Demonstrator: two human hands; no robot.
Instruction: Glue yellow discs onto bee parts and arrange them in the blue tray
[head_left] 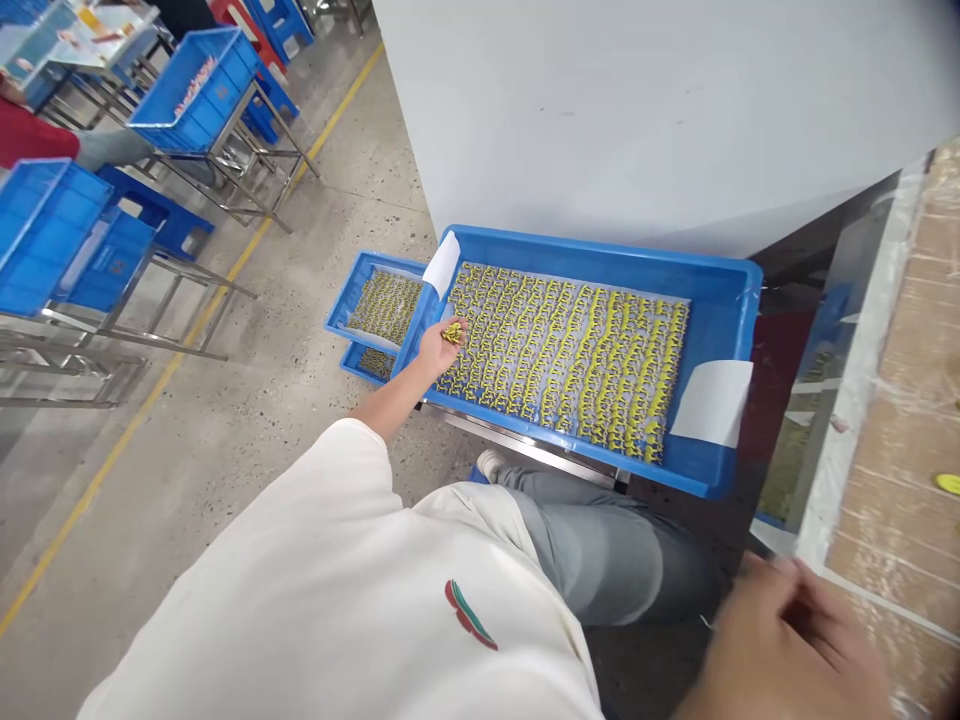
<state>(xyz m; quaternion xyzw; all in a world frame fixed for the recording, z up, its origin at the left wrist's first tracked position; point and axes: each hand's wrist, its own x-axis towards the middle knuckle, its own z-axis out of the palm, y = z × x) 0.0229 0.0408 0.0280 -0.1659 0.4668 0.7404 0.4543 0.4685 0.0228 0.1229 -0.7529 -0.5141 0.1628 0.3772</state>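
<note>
My left hand (437, 352) is over the left end of a large blue tray (600, 250), palm up and fingers curled around a small heap of yellow-and-dark pieces (453, 332). They look like small animal-shaped figures, though the details are too small to be sure. Rows of similar yellow-and-dark pieces (555, 350) cover a white sheet in the tray. Near the table edge at lower right, my right hand (795, 640) is blurred, its fingers bent in together. Whatever may be between those fingertips is hidden.
Smaller blue trays (341, 300) with similar pieces sit low on the left. A cardboard-covered table (885, 450) runs along my right, bearing a yellow disc (948, 484). Beyond the yellow floor line are blue crates (202, 110), metal stands, stools and a seated person (37, 140).
</note>
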